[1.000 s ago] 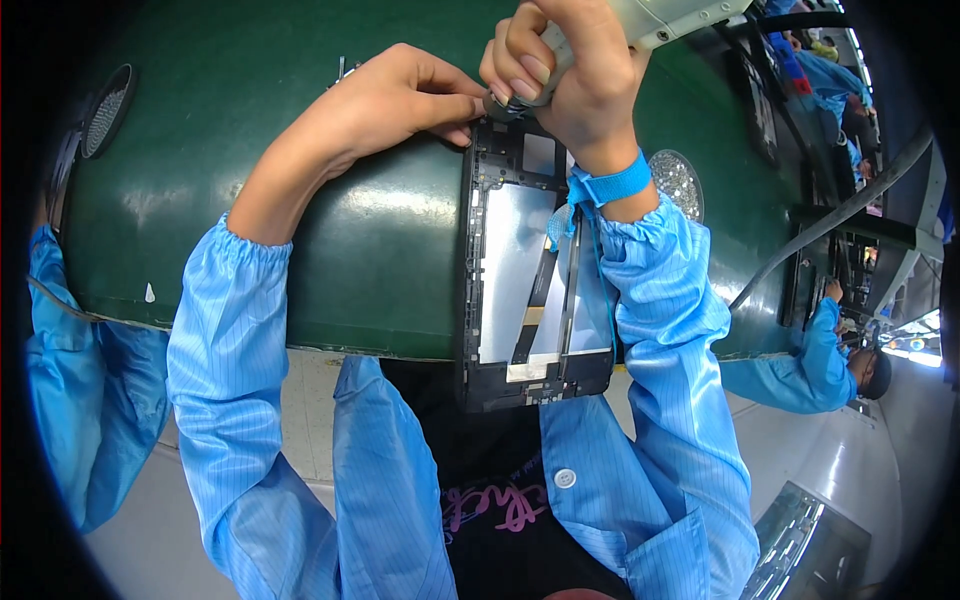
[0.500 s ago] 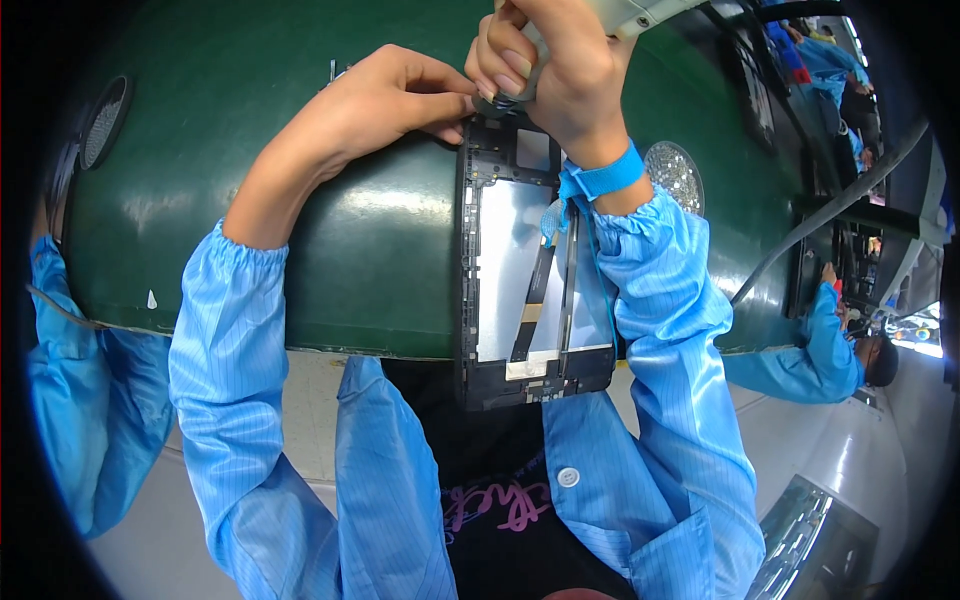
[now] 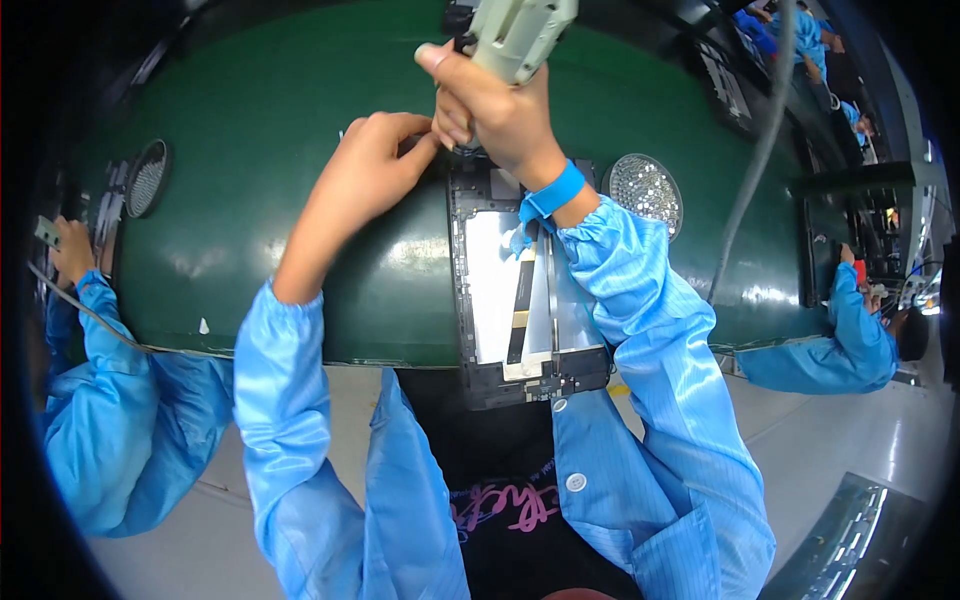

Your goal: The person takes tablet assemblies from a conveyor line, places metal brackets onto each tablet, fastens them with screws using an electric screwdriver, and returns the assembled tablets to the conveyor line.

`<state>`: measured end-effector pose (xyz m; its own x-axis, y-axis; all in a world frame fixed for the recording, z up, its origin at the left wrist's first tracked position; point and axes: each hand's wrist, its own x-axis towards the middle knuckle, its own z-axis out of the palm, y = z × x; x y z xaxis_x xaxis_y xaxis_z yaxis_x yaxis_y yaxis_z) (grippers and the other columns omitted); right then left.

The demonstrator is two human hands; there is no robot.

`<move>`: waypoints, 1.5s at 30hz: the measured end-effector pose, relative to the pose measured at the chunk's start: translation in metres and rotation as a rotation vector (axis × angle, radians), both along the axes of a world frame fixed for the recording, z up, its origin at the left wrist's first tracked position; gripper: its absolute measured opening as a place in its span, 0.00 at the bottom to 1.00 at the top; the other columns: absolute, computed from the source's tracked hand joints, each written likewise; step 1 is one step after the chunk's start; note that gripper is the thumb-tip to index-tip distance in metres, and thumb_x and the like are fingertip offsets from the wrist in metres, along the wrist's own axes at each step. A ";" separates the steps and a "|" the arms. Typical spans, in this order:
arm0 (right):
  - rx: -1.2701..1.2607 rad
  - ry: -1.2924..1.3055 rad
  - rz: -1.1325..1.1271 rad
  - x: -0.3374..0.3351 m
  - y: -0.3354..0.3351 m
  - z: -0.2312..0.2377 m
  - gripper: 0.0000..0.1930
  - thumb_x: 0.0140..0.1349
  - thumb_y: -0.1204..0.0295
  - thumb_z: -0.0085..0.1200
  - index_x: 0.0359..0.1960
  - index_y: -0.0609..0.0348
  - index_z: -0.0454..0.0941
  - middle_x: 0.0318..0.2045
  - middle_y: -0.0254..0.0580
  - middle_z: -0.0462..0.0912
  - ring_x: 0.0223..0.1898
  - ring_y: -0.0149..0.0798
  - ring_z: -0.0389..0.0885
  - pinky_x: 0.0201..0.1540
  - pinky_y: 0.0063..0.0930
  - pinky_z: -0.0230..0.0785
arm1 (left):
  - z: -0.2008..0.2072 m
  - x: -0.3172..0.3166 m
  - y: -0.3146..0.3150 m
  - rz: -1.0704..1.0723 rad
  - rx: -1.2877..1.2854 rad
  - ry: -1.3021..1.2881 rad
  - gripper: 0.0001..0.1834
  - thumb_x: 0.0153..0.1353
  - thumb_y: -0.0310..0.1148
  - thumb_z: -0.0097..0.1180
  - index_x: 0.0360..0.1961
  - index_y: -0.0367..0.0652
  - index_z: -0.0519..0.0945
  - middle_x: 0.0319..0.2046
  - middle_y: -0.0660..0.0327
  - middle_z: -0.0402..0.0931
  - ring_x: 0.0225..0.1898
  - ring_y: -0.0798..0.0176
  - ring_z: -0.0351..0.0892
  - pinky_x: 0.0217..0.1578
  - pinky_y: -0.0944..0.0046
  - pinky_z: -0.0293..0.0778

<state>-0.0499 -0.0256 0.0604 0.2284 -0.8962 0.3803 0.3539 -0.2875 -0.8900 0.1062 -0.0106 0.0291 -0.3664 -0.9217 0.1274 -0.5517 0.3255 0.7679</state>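
Observation:
An opened tablet body [image 3: 489, 290], black-framed with a silver plate and a dark ribbon cable, lies on the green bench and juts past its front edge. Above its far end my right hand [image 3: 500, 115] wraps around a pale grey-green electric screwdriver [image 3: 522, 35], thumb raised along the side. The tool's tip is hidden behind my fingers. My left hand [image 3: 378, 155] reaches in from the left, thumb and forefinger pinched together by the tablet's far left corner, touching or almost touching my right fingers. Whatever they pinch is too small to make out. A blue strap [image 3: 555, 192] circles my right wrist.
A round dish of small shiny pieces [image 3: 643, 195] stands right of the tablet; another dish [image 3: 148, 178] sits far left. A grey cable [image 3: 752, 160] hangs at the right. Co-workers in blue sleeves sit on both sides; the left one's hand [image 3: 74, 250] holds a pale tool.
The view has shifted. My right hand has tipped the screwdriver more upright and moved left relative to the tablet. My left fingers remain pinched beside it, now just off the tablet's far corner.

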 end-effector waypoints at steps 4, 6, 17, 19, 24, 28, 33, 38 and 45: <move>0.059 0.013 -0.075 -0.006 0.007 0.005 0.10 0.62 0.71 0.61 0.28 0.65 0.77 0.14 0.33 0.74 0.11 0.25 0.70 0.13 0.23 0.61 | 0.013 -0.015 0.076 0.187 -0.385 -0.010 0.06 0.61 0.26 0.56 0.37 0.34 0.79 0.32 0.48 0.77 0.37 0.43 0.79 0.35 0.51 0.73; 0.051 0.032 -0.056 -0.013 0.008 0.008 0.11 0.62 0.70 0.62 0.26 0.64 0.77 0.13 0.32 0.74 0.11 0.25 0.71 0.14 0.23 0.62 | 0.015 -0.022 0.130 0.012 -0.346 -0.081 0.21 0.51 0.37 0.69 0.43 0.37 0.78 0.42 0.48 0.76 0.43 0.45 0.78 0.41 0.54 0.75; 0.039 0.073 0.005 -0.019 0.014 0.008 0.14 0.59 0.62 0.64 0.36 0.61 0.79 0.17 0.32 0.76 0.15 0.24 0.74 0.19 0.23 0.66 | -0.005 -0.062 0.229 -0.117 -0.431 -0.493 0.49 0.46 0.62 0.69 0.62 0.38 0.71 0.63 0.39 0.65 0.58 0.33 0.69 0.57 0.32 0.63; 0.029 0.081 0.039 -0.024 0.015 0.012 0.16 0.59 0.62 0.64 0.41 0.60 0.77 0.17 0.31 0.76 0.15 0.25 0.74 0.18 0.23 0.66 | -0.011 -0.068 0.232 -0.103 -0.437 -0.495 0.48 0.47 0.60 0.69 0.62 0.37 0.71 0.63 0.38 0.64 0.59 0.32 0.68 0.57 0.31 0.63; -0.040 -0.030 -0.007 -0.031 0.021 0.032 0.15 0.62 0.66 0.62 0.45 0.61 0.74 0.14 0.31 0.72 0.12 0.24 0.70 0.16 0.22 0.62 | -0.026 -0.060 0.234 -0.165 -0.451 -0.390 0.40 0.52 0.39 0.72 0.63 0.35 0.70 0.65 0.34 0.60 0.63 0.25 0.62 0.60 0.30 0.62; -0.068 -0.019 -0.012 -0.078 0.025 0.059 0.12 0.63 0.67 0.62 0.42 0.61 0.77 0.14 0.31 0.73 0.12 0.23 0.69 0.14 0.21 0.61 | -0.013 -0.029 0.210 -0.118 -0.379 -0.359 0.36 0.53 0.31 0.70 0.63 0.38 0.70 0.66 0.38 0.60 0.65 0.26 0.60 0.63 0.38 0.64; -0.090 0.097 -0.290 -0.151 0.025 0.057 0.08 0.63 0.69 0.60 0.35 0.62 0.80 0.14 0.30 0.74 0.12 0.23 0.69 0.14 0.21 0.58 | 0.009 0.019 0.126 -0.260 -0.379 -0.374 0.38 0.49 0.29 0.69 0.64 0.44 0.71 0.67 0.50 0.63 0.65 0.36 0.64 0.63 0.48 0.67; -0.094 0.147 -0.430 -0.216 0.028 0.042 0.08 0.63 0.72 0.58 0.37 0.65 0.80 0.13 0.31 0.74 0.11 0.24 0.69 0.13 0.22 0.58 | 0.011 0.013 0.047 -0.388 -0.529 -0.450 0.36 0.51 0.36 0.68 0.63 0.47 0.71 0.67 0.57 0.65 0.63 0.40 0.67 0.61 0.51 0.70; -0.011 0.159 -0.558 -0.254 0.047 0.040 0.07 0.63 0.74 0.57 0.39 0.66 0.81 0.14 0.31 0.74 0.11 0.23 0.69 0.13 0.21 0.59 | 0.008 -0.060 -0.020 -0.433 -0.566 -0.366 0.34 0.54 0.38 0.67 0.63 0.44 0.71 0.65 0.53 0.67 0.64 0.40 0.67 0.62 0.51 0.69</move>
